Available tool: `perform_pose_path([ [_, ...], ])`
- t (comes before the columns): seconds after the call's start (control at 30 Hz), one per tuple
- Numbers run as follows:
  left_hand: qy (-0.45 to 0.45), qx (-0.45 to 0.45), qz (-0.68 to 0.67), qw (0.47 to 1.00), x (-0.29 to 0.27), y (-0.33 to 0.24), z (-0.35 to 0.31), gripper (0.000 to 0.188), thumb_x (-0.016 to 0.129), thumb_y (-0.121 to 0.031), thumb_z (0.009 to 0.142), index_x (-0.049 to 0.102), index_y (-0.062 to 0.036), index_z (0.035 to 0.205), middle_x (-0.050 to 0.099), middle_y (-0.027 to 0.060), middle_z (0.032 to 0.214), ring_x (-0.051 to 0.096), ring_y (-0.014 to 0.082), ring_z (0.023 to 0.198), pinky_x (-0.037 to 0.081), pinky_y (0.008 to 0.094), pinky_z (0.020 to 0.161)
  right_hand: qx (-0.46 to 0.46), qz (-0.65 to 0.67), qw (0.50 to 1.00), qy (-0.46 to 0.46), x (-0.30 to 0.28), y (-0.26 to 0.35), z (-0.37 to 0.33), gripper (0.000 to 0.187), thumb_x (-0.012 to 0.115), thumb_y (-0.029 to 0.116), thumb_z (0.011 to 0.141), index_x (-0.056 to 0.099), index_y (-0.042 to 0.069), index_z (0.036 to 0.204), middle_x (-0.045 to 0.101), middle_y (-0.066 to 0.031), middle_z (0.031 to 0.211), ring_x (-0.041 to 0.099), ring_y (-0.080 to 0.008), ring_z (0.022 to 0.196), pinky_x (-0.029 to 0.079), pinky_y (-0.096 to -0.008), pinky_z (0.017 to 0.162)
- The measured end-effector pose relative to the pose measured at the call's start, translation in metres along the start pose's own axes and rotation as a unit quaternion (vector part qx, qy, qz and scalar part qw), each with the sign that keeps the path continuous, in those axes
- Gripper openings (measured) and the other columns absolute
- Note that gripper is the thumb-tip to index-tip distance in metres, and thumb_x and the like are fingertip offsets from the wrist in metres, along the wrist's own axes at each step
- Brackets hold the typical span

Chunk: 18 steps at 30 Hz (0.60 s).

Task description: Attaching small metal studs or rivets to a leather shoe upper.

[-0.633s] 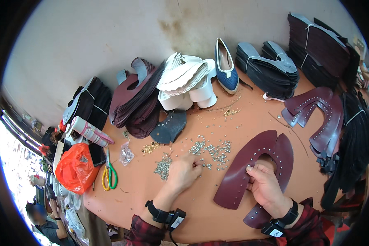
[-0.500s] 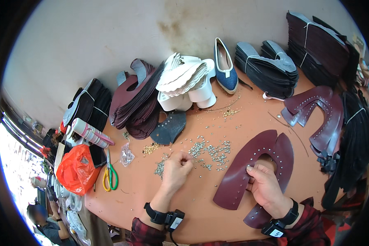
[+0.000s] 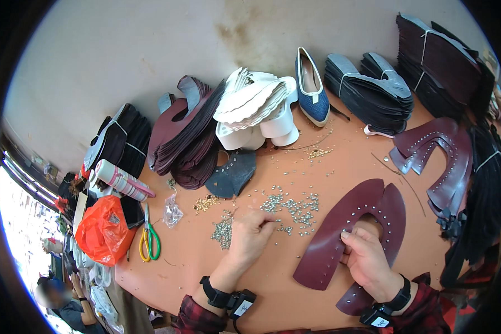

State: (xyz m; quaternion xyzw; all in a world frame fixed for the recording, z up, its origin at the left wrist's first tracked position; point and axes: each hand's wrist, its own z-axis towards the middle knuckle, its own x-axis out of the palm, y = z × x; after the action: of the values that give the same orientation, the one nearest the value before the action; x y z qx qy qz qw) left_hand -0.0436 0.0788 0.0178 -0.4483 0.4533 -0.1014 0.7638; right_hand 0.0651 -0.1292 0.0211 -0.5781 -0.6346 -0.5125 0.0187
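Note:
My right hand (image 3: 364, 253) pinches a maroon leather shoe upper (image 3: 325, 245) at the inner edge of its curve, thumb on top. A row of silver studs runs along that curved opening. My left hand (image 3: 251, 234) is held over the table beside the scattered silver studs (image 3: 295, 209), its fingers curled together. What lies between those fingertips, if anything, is too small to make out. A second heap of small silver pieces (image 3: 222, 231) lies just left of that hand, partly hidden by it.
Green-and-yellow-handled scissors (image 3: 149, 242), an orange plastic bag (image 3: 103, 231) and gold pieces (image 3: 206, 202) lie left. Behind stand maroon upper stacks (image 3: 178, 139), white pieces (image 3: 250, 103), a blue shoe (image 3: 313, 100) and black bundles (image 3: 367, 92). Studded uppers (image 3: 445, 145) rest right. A person (image 3: 67, 306) is far left.
My left hand has shifted slightly right, still with curled fingers. The right hand keeps hold of the shoe upper. The whole view has moved a little.

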Motion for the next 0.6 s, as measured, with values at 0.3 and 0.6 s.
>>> perform_pose_path([
  [0.3,-0.026,0.089,0.131,0.987,0.001,0.011,0.016,0.008,0.063,-0.006,0.068,0.061,-0.0034,0.076,0.055,0.0101,0.074,0.056,0.028,0.072,0.046,0.0355,0.063,0.005,-0.008,1.0,-0.006,0.001,0.002,-0.002,0.008,0.05,0.01,0.086,0.052,0.004,0.082,0.059,-0.0044,0.087,0.055,-0.0135,0.078,0.046,-0.0316,0.072],
  [0.6,-0.015,0.118,0.197,0.973,0.009,0.003,0.02,0.007,0.062,-0.01,0.069,0.062,-0.0045,0.074,0.055,0.0098,0.075,0.056,0.0276,0.072,0.046,0.0366,0.063,-0.006,0.0,1.0,-0.009,-0.001,0.002,-0.004,0.007,0.051,0.009,0.086,0.053,0.005,0.08,0.059,-0.0033,0.085,0.056,-0.0124,0.075,0.047,-0.0306,0.069],
])
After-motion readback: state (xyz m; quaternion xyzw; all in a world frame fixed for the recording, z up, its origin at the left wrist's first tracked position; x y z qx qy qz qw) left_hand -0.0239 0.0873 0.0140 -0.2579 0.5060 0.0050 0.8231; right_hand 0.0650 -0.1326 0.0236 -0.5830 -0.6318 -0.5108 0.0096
